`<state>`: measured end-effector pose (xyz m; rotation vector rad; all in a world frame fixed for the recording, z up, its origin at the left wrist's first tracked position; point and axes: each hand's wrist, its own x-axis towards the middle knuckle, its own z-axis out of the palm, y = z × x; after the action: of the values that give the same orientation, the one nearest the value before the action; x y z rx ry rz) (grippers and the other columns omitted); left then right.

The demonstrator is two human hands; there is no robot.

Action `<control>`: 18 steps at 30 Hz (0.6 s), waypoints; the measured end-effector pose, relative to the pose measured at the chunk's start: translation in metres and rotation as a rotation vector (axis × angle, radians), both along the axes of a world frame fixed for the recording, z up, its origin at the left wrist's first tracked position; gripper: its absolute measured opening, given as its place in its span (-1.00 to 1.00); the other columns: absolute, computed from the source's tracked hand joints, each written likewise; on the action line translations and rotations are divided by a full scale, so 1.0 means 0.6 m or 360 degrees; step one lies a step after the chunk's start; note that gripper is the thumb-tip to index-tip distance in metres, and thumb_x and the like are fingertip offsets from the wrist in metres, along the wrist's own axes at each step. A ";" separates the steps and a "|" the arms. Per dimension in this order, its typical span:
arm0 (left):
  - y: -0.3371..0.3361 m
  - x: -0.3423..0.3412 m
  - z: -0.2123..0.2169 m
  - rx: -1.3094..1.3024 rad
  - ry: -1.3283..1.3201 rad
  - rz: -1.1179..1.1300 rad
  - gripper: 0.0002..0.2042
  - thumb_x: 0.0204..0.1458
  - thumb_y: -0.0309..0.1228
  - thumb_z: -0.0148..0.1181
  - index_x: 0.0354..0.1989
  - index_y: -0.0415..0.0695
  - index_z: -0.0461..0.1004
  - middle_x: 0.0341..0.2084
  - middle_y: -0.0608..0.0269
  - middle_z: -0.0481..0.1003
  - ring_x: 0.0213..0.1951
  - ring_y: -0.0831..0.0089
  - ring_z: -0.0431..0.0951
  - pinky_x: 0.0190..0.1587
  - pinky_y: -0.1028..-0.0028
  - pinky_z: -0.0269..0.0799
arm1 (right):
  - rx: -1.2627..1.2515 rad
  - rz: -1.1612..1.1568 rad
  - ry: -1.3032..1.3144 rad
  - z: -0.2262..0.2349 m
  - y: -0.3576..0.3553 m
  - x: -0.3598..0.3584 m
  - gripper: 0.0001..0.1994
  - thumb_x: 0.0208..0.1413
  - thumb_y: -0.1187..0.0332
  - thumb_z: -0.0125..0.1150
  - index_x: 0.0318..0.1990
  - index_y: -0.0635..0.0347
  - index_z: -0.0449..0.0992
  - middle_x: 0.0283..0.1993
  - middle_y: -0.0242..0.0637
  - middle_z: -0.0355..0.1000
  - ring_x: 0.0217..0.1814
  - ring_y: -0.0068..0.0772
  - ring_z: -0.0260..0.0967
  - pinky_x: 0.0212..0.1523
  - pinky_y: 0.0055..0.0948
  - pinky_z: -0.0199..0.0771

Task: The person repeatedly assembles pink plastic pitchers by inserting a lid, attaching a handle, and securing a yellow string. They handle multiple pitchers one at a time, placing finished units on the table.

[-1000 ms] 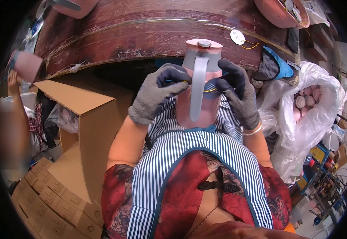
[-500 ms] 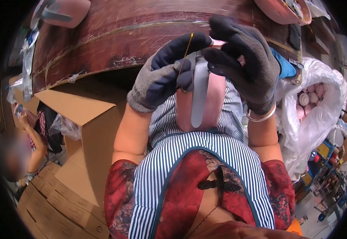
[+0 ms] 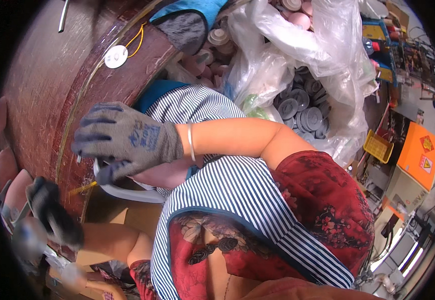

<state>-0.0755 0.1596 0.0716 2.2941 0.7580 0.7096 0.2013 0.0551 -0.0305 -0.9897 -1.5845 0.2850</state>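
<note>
Right fingers (image 3: 93, 134) grip our jug (image 3: 162, 174); left fingers (image 3: 42, 191) blurred, we can't tell. Loose tag (image 3: 116, 56) on worktop (image 3: 37, 95), likely unfinished.

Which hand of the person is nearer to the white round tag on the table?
Right. The right hand is at the pink jug, below the white round tag in the picture and apart from it; the left hand is farther, lower and to the left.

A yellow basket (image 3: 379, 146) near an orange panel (image 3: 413, 152), a red-capped bottle (image 3: 369, 46) well apart
</note>
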 end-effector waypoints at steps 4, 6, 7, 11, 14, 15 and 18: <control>-0.031 0.116 -0.102 0.0345 0.0459 0.0463 -0.69 0.18 -0.54 0.09 0.09 -0.32 0.47 0.15 -0.07 0.42 0.23 0.19 0.38 0.27 0.25 0.31 | -0.0078 -0.0182 0.0135 0.002 -0.029 0.035 -0.43 0.12 -0.10 0.19 0.16 0.06 0.44 0.22 -0.16 0.36 0.21 -0.01 0.30 0.21 0.05 0.26; -0.147 0.223 -0.108 0.0541 -0.0401 0.0861 -0.65 0.23 -0.44 0.07 0.14 -0.33 0.43 0.29 -0.11 0.28 0.34 0.08 0.23 0.33 0.13 0.22 | -0.0095 -0.0041 0.0191 -0.002 -0.091 0.065 -0.47 0.14 -0.07 0.19 0.15 0.06 0.45 0.21 -0.11 0.37 0.19 0.00 0.33 0.18 0.02 0.30; -0.152 0.225 -0.093 0.0362 -0.0710 0.0825 -0.62 0.26 -0.37 0.01 0.17 -0.34 0.41 0.33 -0.18 0.22 0.35 -0.02 0.22 0.36 0.06 0.15 | -0.0083 -0.0032 0.0191 -0.013 -0.125 0.089 -0.49 0.15 -0.07 0.19 0.12 0.07 0.47 0.21 -0.09 0.38 0.18 -0.01 0.36 0.14 -0.03 0.34; -0.144 0.197 -0.081 -0.0174 -0.0219 0.0060 -0.63 0.18 -0.31 0.04 0.09 -0.27 0.48 0.37 -0.23 0.13 0.38 -0.06 0.17 0.37 0.13 0.14 | -0.0301 -0.0703 0.0208 -0.036 -0.313 0.258 -0.64 0.16 0.34 0.25 0.06 0.30 0.43 0.08 -0.08 0.45 0.14 -0.25 0.41 0.07 -0.25 0.44; -0.149 0.192 -0.101 -0.0257 -0.0267 0.0146 -0.62 0.14 -0.34 0.09 0.10 -0.23 0.49 0.42 -0.09 0.06 0.41 0.01 0.13 0.39 0.12 0.08 | -0.0497 -0.1556 0.1115 -0.124 -0.448 0.381 -0.74 0.32 0.37 0.08 0.06 0.33 0.41 0.02 -0.21 0.45 0.09 -0.43 0.36 0.15 -0.41 0.37; -0.170 0.195 -0.106 -0.0237 -0.0262 0.0288 -0.61 0.13 -0.35 0.10 0.12 -0.24 0.49 0.44 -0.04 0.03 0.41 0.03 0.12 0.39 0.11 0.07 | -0.0862 -0.1867 0.1024 -0.167 -0.495 0.432 -0.61 0.32 0.21 0.08 0.13 0.35 0.39 0.14 -0.11 0.43 0.16 -0.26 0.38 0.20 -0.35 0.34; -0.186 0.228 -0.098 -0.0196 -0.0170 0.0198 -0.57 0.16 -0.33 0.12 0.20 -0.21 0.45 0.47 0.02 -0.03 0.42 0.11 0.10 0.39 0.14 0.06 | -0.2008 -0.2108 0.0705 -0.351 -0.643 0.551 -0.36 0.24 -0.03 0.01 0.26 0.35 0.32 0.23 0.17 0.38 0.27 0.10 0.34 0.20 -0.18 0.34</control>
<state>0.0614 0.0479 0.0128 2.0957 0.8749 0.8115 0.5320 -0.3310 -0.2411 -2.4531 0.0501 0.4947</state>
